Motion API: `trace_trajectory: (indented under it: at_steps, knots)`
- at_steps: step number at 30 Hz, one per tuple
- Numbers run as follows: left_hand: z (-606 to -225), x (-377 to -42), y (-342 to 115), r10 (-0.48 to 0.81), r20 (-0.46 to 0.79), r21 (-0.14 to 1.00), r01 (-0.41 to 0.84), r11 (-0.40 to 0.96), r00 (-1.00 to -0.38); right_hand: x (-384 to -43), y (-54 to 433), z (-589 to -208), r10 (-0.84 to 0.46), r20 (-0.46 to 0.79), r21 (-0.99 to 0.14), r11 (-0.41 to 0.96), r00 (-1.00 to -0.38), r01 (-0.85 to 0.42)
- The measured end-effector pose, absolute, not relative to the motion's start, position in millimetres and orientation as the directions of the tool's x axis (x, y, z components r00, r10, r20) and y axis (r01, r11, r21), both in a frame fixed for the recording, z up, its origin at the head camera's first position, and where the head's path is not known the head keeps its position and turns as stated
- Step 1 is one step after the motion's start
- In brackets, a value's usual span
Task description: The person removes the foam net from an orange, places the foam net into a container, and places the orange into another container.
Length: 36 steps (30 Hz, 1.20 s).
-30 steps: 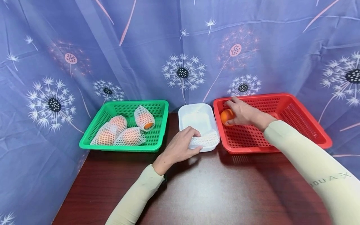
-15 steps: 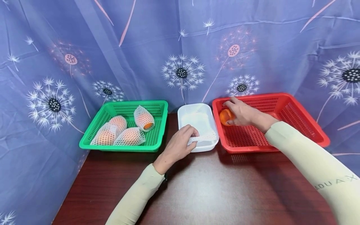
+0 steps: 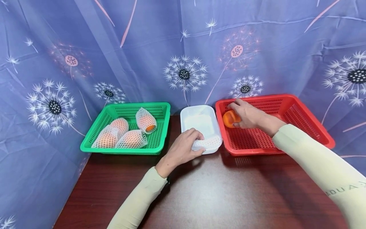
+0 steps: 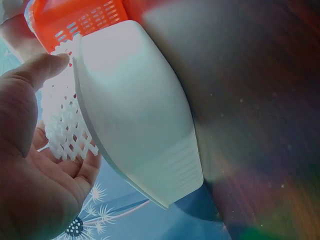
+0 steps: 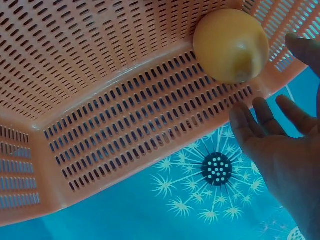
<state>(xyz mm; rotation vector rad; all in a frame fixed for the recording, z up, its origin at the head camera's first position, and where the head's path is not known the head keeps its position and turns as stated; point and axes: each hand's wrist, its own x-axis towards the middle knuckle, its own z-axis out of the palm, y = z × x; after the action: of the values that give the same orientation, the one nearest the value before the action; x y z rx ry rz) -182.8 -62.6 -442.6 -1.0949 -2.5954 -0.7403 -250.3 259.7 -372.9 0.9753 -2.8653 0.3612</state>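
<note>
My left hand (image 3: 186,148) holds a white foam net sleeve (image 3: 210,142) at the near end of the white plastic tub (image 3: 197,119). In the left wrist view its thumb lies on the foam net sleeve (image 4: 65,115) beside the tub's rim, with the fingers round the far side. My right hand (image 3: 248,114) reaches into the left end of the red basket (image 3: 254,152), fingers spread beside a bare orange (image 3: 231,119). The right wrist view shows a gap between those fingers and the orange (image 5: 230,45), which rests in the basket's corner.
A green basket (image 3: 125,150) on the left contains several fruits in foam nets, such as one net-wrapped fruit (image 3: 146,121) at its back right. All containers stand on a dark wooden table (image 3: 206,190), against a blue dandelion-print curtain (image 3: 143,57) behind.
The orange has turned a little in the red basket, and my right hand now stands apart from it. The foam net in my left hand flattened, then opened out round again.
</note>
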Motion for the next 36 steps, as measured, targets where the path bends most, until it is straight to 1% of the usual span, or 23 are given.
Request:
trace_trajectory:
  at_steps: [5, 9, 13, 20, 25, 32, 36]
  knots:
    - [-441, -183, -64, 0.609, 0.41, 0.327, 0.733, 0.597, -0.679, -246, 257, -369, -0.588, 0.168, -0.211, 0.763, -0.791, -0.612]
    - [-439, -183, -65, 0.613, 0.418, 0.308, 0.74, 0.598, -0.67, -243, 255, -369, -0.609, 0.21, -0.204, 0.738, -0.765, -0.644]
    - [-436, -183, -67, 0.614, 0.409, 0.309, 0.735, 0.603, -0.675, -239, 251, -368, -0.625, 0.249, -0.196, 0.716, -0.74, -0.67]
    - [-434, -181, -69, 0.605, 0.393, 0.311, 0.719, 0.621, -0.692, -229, 237, -363, -0.639, 0.267, -0.205, 0.694, -0.721, -0.691]
    - [-432, -180, -70, 0.605, 0.395, 0.307, 0.72, 0.622, -0.691, -221, 228, -361, -0.645, 0.285, -0.192, 0.687, -0.709, -0.701]
    - [-427, -178, -74, 0.599, 0.411, 0.319, 0.724, 0.611, -0.687, -207, 212, -360, -0.688, 0.34, -0.174, 0.624, -0.641, -0.762]
    - [-425, -176, -78, 0.598, 0.421, 0.306, 0.727, 0.615, -0.682, -198, 203, -358, -0.708, 0.368, -0.157, 0.592, -0.603, -0.79]
